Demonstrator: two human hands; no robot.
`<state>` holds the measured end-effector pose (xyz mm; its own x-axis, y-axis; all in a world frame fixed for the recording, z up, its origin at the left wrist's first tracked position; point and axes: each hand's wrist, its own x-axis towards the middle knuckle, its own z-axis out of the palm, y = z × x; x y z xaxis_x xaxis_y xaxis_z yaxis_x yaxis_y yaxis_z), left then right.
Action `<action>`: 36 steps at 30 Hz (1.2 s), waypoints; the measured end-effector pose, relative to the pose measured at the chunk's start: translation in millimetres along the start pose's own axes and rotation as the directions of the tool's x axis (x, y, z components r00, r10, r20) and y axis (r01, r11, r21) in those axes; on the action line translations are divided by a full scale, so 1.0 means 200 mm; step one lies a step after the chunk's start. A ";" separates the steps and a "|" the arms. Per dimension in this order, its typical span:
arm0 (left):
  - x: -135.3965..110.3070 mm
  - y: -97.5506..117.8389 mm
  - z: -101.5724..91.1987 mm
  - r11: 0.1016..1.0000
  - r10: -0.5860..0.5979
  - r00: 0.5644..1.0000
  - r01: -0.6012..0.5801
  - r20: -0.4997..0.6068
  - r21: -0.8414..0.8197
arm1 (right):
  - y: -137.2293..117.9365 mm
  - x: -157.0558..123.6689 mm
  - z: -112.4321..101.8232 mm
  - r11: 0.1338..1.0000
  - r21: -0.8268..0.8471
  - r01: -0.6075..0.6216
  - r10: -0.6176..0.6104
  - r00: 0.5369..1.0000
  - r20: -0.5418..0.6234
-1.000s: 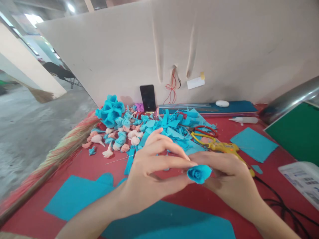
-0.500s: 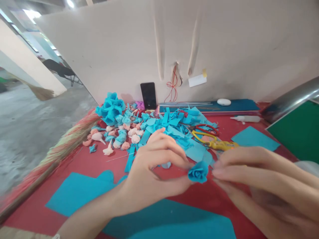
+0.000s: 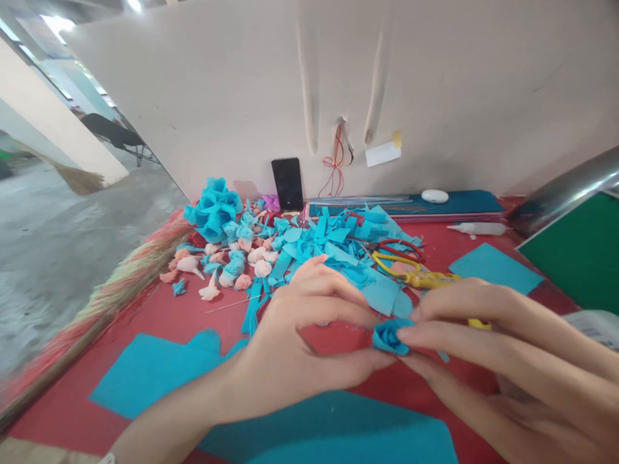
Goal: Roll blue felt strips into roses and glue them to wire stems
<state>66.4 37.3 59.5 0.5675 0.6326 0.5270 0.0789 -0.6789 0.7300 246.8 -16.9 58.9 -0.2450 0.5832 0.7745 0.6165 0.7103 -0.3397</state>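
Note:
A small blue crepe-paper rose with a spiral of petals is held up over the red table. My left hand pinches it from the left between thumb and fingers. From the right, the fingertips of my right hand are closed on the petals' near edge, covering part of the flower. Beneath my left forearm lie a large blue paper sheet and a smaller blue piece.
Behind my hands are blue paper scraps, scissors, and a yellow-handled tool. Finished-looking paper flowers and small pink buds lie left. A black phone leans on the white panel. A squeeze bottle lies right.
My right hand has moved left and closed onto the rose's petals, where before it was apart from them. The rose has tipped and shifted slightly right in my left hand.

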 end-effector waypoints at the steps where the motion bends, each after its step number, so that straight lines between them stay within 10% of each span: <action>1: 0.00 0.00 0.00 1.000 0.002 1.000 -0.002 -0.006 -0.006 | 0.00 0.00 0.00 1.000 -0.001 -0.008 0.008 1.000 0.001; 18: 0.00 0.00 -0.01 0.996 0.028 0.999 -0.026 0.023 -0.085 | 0.01 0.03 -0.04 0.987 -0.106 0.122 -0.102 0.980 0.171; 36: 0.00 -0.06 0.00 0.918 -0.022 1.000 0.028 0.019 -0.396 | 0.07 0.03 -0.01 0.973 0.204 -0.109 0.078 0.985 0.153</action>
<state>65.3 44.6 51.2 0.5808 0.6404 0.5026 -0.2367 -0.4579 0.8569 256.3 -4.6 59.7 -0.3078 0.6901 0.6550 0.4739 0.7082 -0.5234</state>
